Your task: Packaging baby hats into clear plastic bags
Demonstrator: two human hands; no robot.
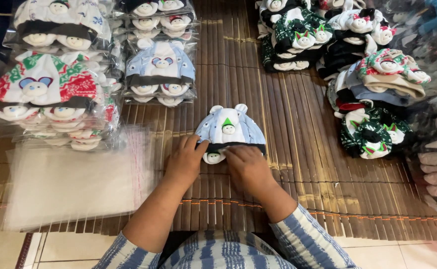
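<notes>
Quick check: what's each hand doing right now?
Left hand: open, fingers resting on the pale blue bear hat at its left edge.
Right hand: fingers flat on the hat's dark brim; grip cannot be told.

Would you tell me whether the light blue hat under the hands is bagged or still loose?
Loose: the light blue bear hat lies bare on the bamboo mat.

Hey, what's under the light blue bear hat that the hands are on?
The light blue bear hat lies on a brown slatted bamboo mat. Both hands, left and right, cover its lower edge; anything beneath the hat is hidden.
</notes>
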